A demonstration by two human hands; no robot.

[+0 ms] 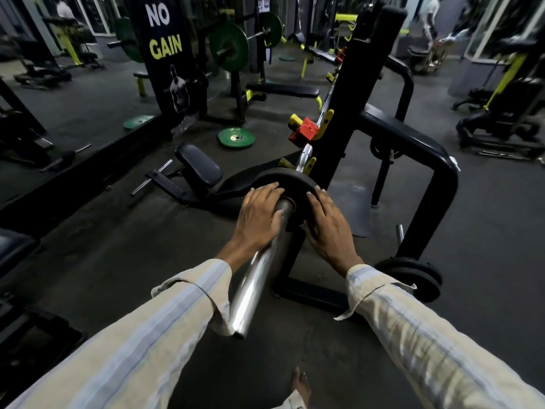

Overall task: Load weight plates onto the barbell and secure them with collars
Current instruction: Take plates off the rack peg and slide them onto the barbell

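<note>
Barbell (259,276) sits on the black rack (354,107), chrome sleeve end pointing back toward the camera. One black weight plate (283,180) is on the sleeve, partway along, well short of the rack upright. Left hand (261,214) lies on the plate face left of the sleeve, fingers straight and spread, thumb side touching the sleeve. Right hand (326,224) lies on the plate face right of the sleeve, fingers extended flat, tips at the plate's upper edge. Neither grip is curled round anything; both are flat presses on the plate. Red collar (305,132) is on the bar further in, just beside the yellow rack hook (324,124), well apart from the plate. Second red collar (340,56) shows at the far end of the bar, blurred. Black plates (413,276) sit low on the rack's storage peg, right of the sleeve. Green plate (236,137) lies flat on the floor (118,246) beyond the rack; a padded bench (200,168) stands left of the plate. Both forearms are in pale striped sleeves (165,329).
</note>
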